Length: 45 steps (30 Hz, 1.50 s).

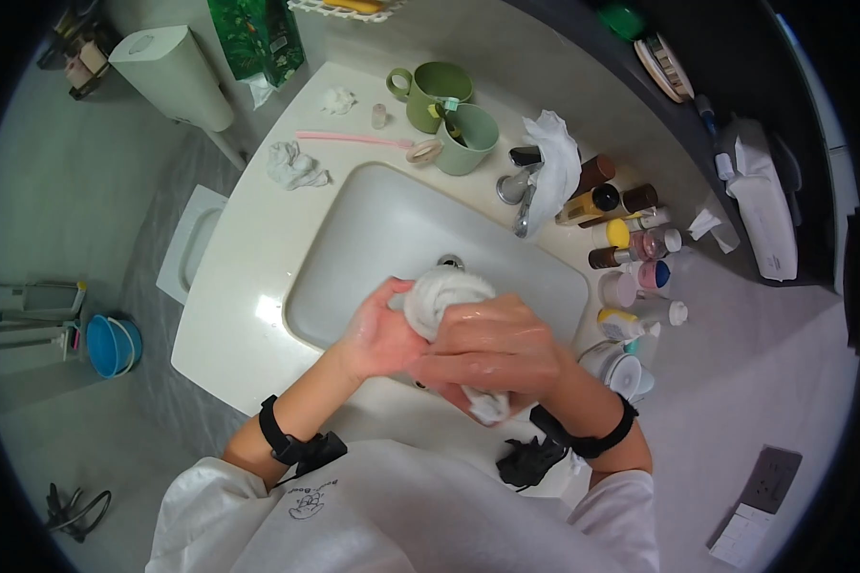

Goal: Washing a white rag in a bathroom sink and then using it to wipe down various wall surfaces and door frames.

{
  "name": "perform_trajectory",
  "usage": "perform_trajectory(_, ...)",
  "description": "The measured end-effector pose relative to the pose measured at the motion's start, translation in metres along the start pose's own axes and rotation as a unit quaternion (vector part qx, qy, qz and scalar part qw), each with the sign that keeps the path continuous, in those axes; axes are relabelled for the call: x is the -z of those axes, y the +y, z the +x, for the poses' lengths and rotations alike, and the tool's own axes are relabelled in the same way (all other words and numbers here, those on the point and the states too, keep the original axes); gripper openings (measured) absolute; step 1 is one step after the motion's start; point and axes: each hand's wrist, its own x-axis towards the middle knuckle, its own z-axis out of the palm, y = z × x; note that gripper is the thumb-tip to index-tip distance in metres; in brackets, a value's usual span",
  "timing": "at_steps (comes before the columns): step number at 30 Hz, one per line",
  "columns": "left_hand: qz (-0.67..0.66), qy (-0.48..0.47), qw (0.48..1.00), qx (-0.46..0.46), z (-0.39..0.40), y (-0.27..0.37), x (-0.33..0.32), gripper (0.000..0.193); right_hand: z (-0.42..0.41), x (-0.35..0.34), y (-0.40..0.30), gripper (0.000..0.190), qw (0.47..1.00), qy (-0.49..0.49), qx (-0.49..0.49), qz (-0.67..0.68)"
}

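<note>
Over the near part of a rectangular washbasin (394,215), my right hand (498,347) is closed round a wet white cloth (444,294). A thick roll of the cloth sticks out beyond my knuckles towards the drain, and a crumpled end shows below the hand. My left hand (383,333) is beside it, palm up with the thumb raised, at the cloth's left side; its fingers are hidden behind the right hand, so its grip is unclear. Both hands look wet. A metal faucet (514,188) with a white cloth (553,161) draped over it stands behind the basin's rim.
Green mugs (437,89), a pink toothbrush (355,138) and a crumpled white cloth (295,166) lie along the counter's back left. Several bottles and jars (620,286) crowd the basin's right side. A dark shelf (767,93) overhangs the right. A blue bucket (107,347) stands at far left.
</note>
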Motion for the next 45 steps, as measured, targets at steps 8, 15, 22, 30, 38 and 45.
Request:
perform_trajectory(8,0.184,0.02,0.955,-0.233,0.044,0.014,-0.012,0.048,-0.024,-0.022,-0.004,0.009,0.924,0.252,-0.177,0.227)
perform_trajectory(15,0.613,0.112,0.457,-0.635,0.055,-0.029,-0.053,0.035,-0.107,-0.012,0.061,0.021,0.494,0.593,-0.365,0.52)
perform_trajectory(22,0.904,-0.225,0.027,-0.364,0.056,-0.076,-0.034,0.022,-0.068,0.003,0.071,0.042,0.294,0.181,-0.59,0.73)
perform_trajectory(30,0.887,-0.345,-0.21,-0.223,0.081,-0.04,0.056,0.006,-0.082,-0.038,0.083,0.011,0.684,-0.09,-0.724,0.003)
perform_trajectory(38,0.841,-0.35,-0.404,-0.082,0.109,0.014,0.113,0.016,-0.101,-0.067,0.114,0.012,0.766,-0.206,-0.569,-0.216)
perform_trajectory(45,0.932,-0.294,-0.206,-0.042,0.07,0.016,0.066,0.021,-0.115,-0.037,0.133,0.017,0.784,-0.028,-0.618,0.048)
